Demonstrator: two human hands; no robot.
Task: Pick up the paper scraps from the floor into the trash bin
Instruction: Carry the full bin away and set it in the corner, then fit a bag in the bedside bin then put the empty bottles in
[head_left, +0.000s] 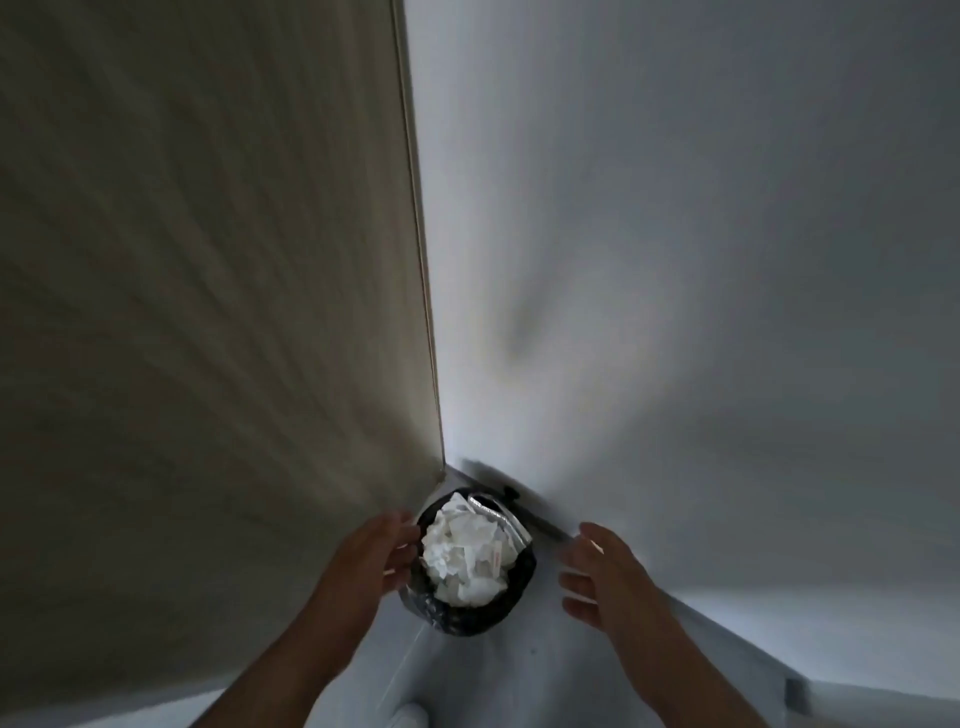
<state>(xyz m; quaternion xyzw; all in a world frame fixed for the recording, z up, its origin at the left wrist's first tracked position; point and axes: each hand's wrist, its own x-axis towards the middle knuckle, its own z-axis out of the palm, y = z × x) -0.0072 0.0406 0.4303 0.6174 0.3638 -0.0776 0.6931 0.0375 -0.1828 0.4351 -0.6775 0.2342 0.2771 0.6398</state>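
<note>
The trash bin (460, 618) is standing on the floor (498, 675), pushed into the floor's far corner where a pale wooden panel (208, 260) is meeting a white wall (675, 260). A black bag is lining the bin and folding over its rim. The paper scraps (462, 556) are lying inside it, a white crumpled heap filling the opening almost to the top. A shiny silvery strip (488, 508) is showing at the far side of the heap. A dark baseboard (543, 526) is running along the foot of the wall just behind the bin.

Both bare forearms are reaching in from the near edge of the view. The left hand (369, 556) is hovering at the bin's left side, its fingers (397, 522) stretched out and loosely spread, holding nothing. The tips seem to be at the rim, but the blur is making contact hard to judge. The right hand (602, 571) is hanging to the right of the bin, clearly apart from it, with its fingers (574, 578) also spread wide and gripping nothing.
</note>
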